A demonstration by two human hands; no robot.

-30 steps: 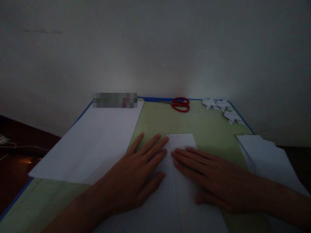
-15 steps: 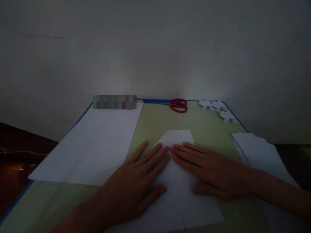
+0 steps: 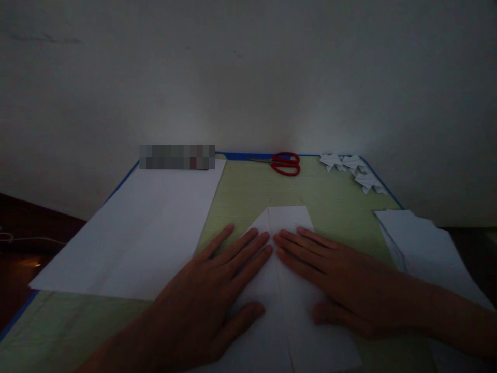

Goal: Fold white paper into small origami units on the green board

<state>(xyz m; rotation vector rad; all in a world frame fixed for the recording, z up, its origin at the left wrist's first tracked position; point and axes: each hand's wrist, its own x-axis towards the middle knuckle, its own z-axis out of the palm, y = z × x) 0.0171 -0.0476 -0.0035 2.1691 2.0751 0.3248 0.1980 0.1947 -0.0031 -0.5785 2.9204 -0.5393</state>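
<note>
A white sheet of paper [image 3: 285,311] lies in front of me with a lengthwise line down its middle. Its far left corner slants inward, while the far right part ends in a straight edge. My left hand [image 3: 217,295] rests flat on the left half, fingers stretched out and tips near the centre line. On the right half lies my right hand [image 3: 337,280], also flat, its fingertips close to those of the left. Both hands cover much of the paper's sides.
A large white sheet [image 3: 147,228] lies at the left, below a blurred-out object [image 3: 176,157]. Red-handled scissors [image 3: 285,163] are at the table's back edge. Several folded paper figures [image 3: 368,182] stand back right. A paper stack [image 3: 430,243] lies at the right edge.
The view has shifted slightly, so things on the table appear a little displaced. Both hands stay flat on the paper in nearly the same place.
</note>
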